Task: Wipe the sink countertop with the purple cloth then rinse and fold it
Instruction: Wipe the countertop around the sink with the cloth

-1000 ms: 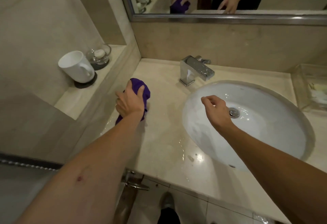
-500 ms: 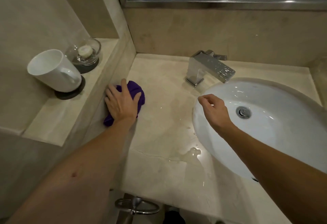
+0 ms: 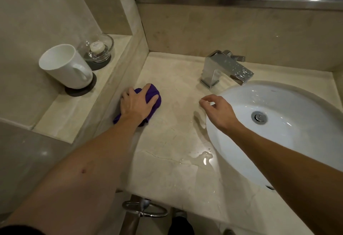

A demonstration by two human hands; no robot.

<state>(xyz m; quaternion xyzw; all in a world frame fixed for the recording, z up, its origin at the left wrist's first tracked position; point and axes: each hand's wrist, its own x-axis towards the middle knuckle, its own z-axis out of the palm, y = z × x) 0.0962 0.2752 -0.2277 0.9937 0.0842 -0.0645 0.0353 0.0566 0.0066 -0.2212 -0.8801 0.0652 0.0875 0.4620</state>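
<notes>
Pressing palm-down on the bunched purple cloth (image 3: 155,93), left hand (image 3: 136,104), grip clamped over the wad with fingers spread across its top, probably to spread pressure while scrubbing. Lying on the worktop (image 3: 172,142) at its left side, tight against the raised ledge (image 3: 61,116), well apart from the faucet (image 3: 222,67) and the sink basin (image 3: 297,123). Bunched rather than flat, likely for a thicker pad under the palm.

Hovering over the left rim of the basin, right hand (image 3: 220,112), empty, fingers loosely curled and apart, touching nothing clearly; seemingly kept clear of the wet stone and ready to steady or take over.

Pooled near the basin's front-left rim, a puddle (image 3: 205,156), with smaller wet streaks just beside the right hand, so wiping judged unfinished: wet patches left to cover before rinsing and folding.

Parked up on the ledge, out of the wiping path: a white mug (image 3: 63,66) on a dark coaster, and behind it a glass dish (image 3: 98,48) holding a small round soap.
</notes>
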